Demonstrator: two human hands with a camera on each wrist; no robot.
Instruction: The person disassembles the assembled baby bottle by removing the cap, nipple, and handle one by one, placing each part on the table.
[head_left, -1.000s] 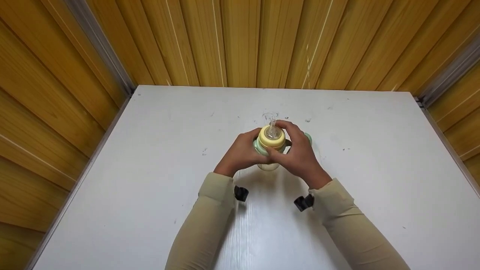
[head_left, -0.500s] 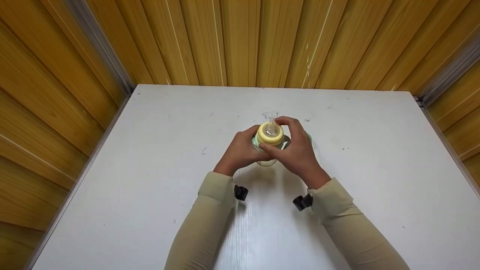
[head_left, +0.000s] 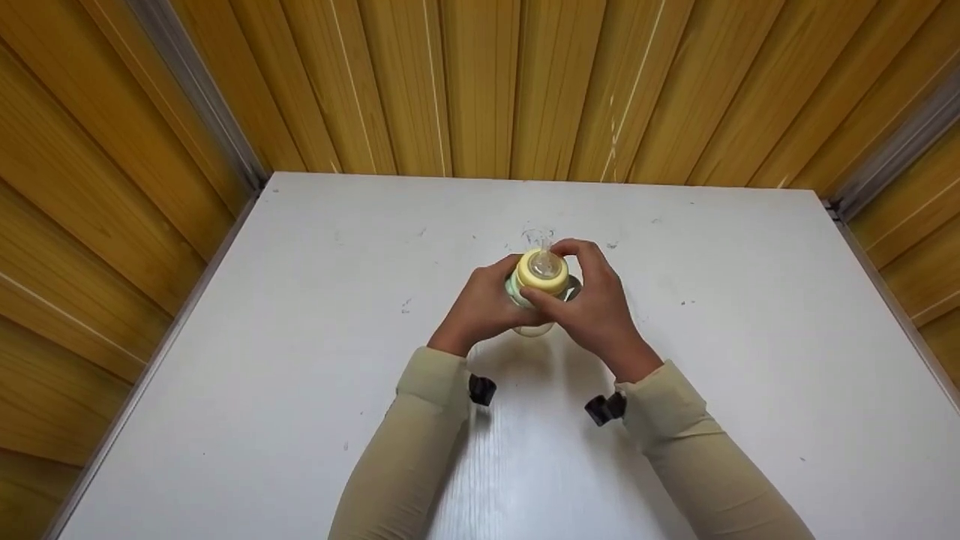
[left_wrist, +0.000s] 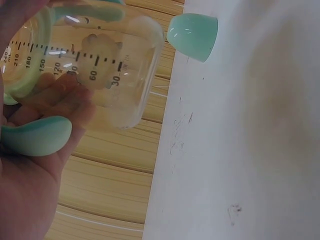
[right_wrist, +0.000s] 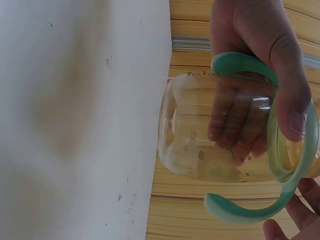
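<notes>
A clear baby bottle [left_wrist: 112, 102] with measuring marks is held above the white table, close to its surface. My left hand [head_left: 484, 304] wraps round its upper body at the pale green handle ring; the thumb lies over this ring [right_wrist: 276, 155] in the right wrist view. Thumb and fingers of my right hand [head_left: 598, 311] grip the yellow collar [head_left: 545, 284] under the clear teat [head_left: 545, 263]. One curved green handle [left_wrist: 40, 136] shows by my left palm. On the table beyond the bottle stands a green cap [left_wrist: 194, 36]; the right hand hides it in the head view.
The white table [head_left: 300, 300] bears small dark scuffs. Yellow wood-look panels [head_left: 480, 90] rise behind it and at both sides. Black wrist mounts [head_left: 482, 390] project inward from both sleeves.
My right thumb has shifted leftward along the yellow collar and the right fingers have moved slightly with it. The bottle has moved only a little. The green cap has gone from sight behind my right hand.
</notes>
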